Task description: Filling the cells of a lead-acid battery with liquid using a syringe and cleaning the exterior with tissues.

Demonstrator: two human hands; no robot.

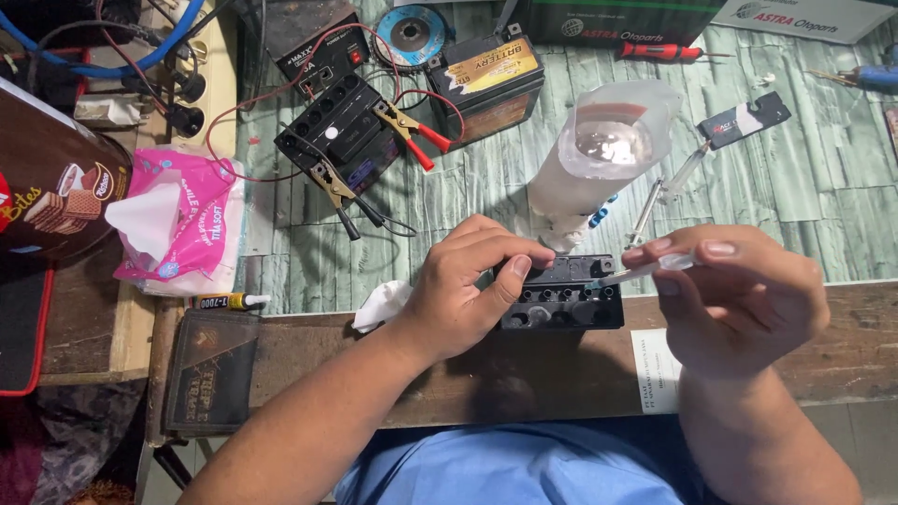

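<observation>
battery (561,297): three on bench | left hand (468,281) grips nearest; right hand (739,290) pinches one syringe (645,271)

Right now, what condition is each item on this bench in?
Small black battery: filler holes uncovered, steadied by left hand.
Clear plastic syringe: pinched in right hand, tip at battery.
Clear plastic jug: upright, uncapped.
Second black battery: clamps attached.
Pink tissue pack: open.
</observation>
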